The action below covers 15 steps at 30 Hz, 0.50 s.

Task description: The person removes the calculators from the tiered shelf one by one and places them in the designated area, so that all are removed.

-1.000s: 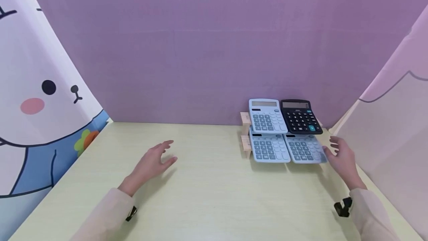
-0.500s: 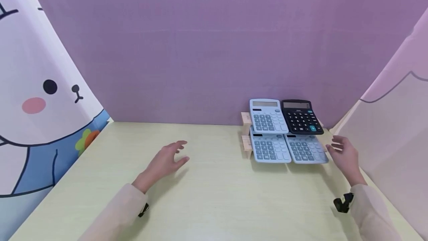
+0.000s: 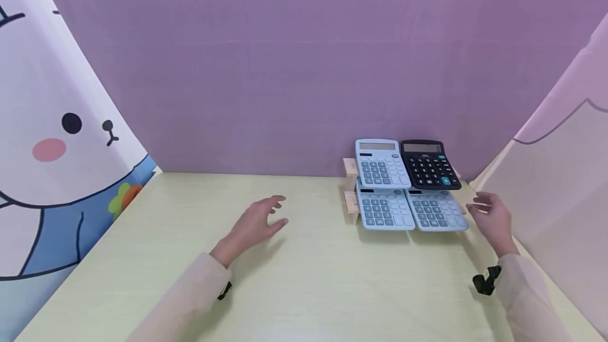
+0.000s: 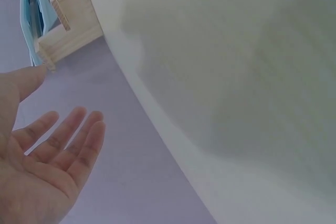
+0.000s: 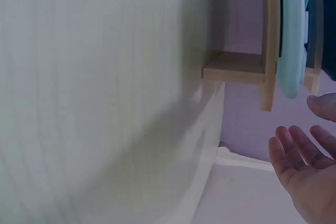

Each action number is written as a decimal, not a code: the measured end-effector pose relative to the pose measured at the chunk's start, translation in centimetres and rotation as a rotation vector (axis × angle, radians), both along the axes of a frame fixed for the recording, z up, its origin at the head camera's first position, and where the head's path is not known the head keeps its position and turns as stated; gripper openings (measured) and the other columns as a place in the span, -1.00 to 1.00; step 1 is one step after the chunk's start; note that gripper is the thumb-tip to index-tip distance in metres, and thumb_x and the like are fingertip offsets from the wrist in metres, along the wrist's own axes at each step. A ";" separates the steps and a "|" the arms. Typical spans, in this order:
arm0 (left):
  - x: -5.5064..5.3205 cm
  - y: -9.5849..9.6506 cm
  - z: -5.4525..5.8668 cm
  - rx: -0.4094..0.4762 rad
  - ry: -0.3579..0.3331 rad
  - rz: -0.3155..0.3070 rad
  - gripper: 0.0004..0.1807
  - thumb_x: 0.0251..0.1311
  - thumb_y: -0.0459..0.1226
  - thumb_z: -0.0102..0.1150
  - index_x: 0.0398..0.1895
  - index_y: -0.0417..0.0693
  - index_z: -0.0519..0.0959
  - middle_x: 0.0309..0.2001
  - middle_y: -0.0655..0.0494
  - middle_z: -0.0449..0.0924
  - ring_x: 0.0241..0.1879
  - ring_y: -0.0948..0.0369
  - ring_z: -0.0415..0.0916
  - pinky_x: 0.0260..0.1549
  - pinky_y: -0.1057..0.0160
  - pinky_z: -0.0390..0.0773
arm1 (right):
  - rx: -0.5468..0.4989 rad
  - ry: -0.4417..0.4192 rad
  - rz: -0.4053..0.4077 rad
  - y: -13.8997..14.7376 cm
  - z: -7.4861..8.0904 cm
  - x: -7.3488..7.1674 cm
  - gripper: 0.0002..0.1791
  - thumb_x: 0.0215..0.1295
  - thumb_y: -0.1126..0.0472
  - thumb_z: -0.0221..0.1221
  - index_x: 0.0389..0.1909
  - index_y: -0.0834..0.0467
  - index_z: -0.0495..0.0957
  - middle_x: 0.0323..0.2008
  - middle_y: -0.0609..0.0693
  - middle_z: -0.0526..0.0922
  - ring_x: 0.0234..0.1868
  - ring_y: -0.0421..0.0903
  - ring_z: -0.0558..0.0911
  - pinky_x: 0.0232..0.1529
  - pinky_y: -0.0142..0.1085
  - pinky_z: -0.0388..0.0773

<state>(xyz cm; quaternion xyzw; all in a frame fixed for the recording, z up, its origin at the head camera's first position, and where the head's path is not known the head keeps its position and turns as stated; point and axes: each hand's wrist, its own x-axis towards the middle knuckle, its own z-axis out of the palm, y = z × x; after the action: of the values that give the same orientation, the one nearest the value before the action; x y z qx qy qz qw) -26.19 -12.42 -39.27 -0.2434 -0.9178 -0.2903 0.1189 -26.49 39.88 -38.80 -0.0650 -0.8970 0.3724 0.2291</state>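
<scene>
Head view, left hand (image 3: pixel 253 224), right hand (image 3: pixel 494 220), each grip apart, lower-left blue calculator (image 3: pixel 386 209), key (image 3: pixel 380 221) reading 00

Screens of the lower blue calculators (image 3: pixel 386 211) hidden beneath the upper calculators (image 3: pixel 382 164), wooden rack (image 3: pixel 351 202) cropped in wrist views

Three pale-blue calculators (image 3: pixel 382 164), one black calculator (image 3: pixel 427 162) with teal key (image 3: pixel 445 180), purple backdrop (image 3: pixel 256 78)

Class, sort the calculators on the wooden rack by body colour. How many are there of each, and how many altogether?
Light blue calculators: 3
Black calculator: 1
Total: 4
</scene>
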 end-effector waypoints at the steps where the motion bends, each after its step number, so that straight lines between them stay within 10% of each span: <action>1: -0.1 0.3 0.0 0.003 -0.005 -0.003 -0.46 0.09 -0.15 0.22 0.16 -0.05 0.38 -0.05 -0.04 0.59 -0.14 0.02 0.59 -0.15 0.12 0.60 | -0.006 -0.004 0.001 0.1 -0.1 -0.1 -0.51 0.25 0.29 0.02 0.13 0.48 0.21 0.02 0.46 0.40 -0.39 -0.74 0.18 -0.41 -0.84 0.31; 6: -0.7 1.7 0.1 0.022 0.000 -0.017 -0.48 0.10 -0.16 0.21 0.15 -0.06 0.39 -0.07 -0.04 0.59 -0.15 0.03 0.59 -0.16 0.14 0.60 | -0.026 0.001 0.004 0.5 -0.8 -0.3 -0.52 0.24 0.30 0.04 0.11 0.48 0.24 -0.04 0.44 0.43 -0.42 -0.75 0.23 -0.41 -0.83 0.33; 13: -1.1 3.5 0.2 0.059 -0.004 -0.036 -0.50 0.10 -0.18 0.21 0.13 -0.11 0.39 -0.08 -0.05 0.59 -0.16 0.02 0.60 -0.18 0.16 0.61 | -0.114 0.002 0.030 0.8 -1.3 -0.6 -0.52 0.22 0.27 0.09 0.07 0.48 0.27 -0.41 -0.40 0.44 -0.44 -0.71 0.36 -0.41 -0.78 0.40; 15: -1.2 4.0 0.1 0.057 -0.012 -0.039 -0.49 0.10 -0.18 0.21 0.13 -0.11 0.39 -0.08 -0.05 0.59 -0.16 0.02 0.60 -0.18 0.17 0.62 | -0.125 -0.024 0.037 0.9 -1.5 -0.7 -0.52 0.23 0.26 0.08 0.08 0.47 0.27 -0.39 -0.36 0.46 -0.43 -0.70 0.37 -0.41 -0.76 0.41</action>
<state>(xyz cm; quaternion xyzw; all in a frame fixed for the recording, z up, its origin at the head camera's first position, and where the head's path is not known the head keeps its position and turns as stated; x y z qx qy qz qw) -27.43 -8.41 -39.13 -0.2560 -0.9050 -0.3200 0.1145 -27.24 40.82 -40.26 -0.0669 -0.8757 0.4313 0.2066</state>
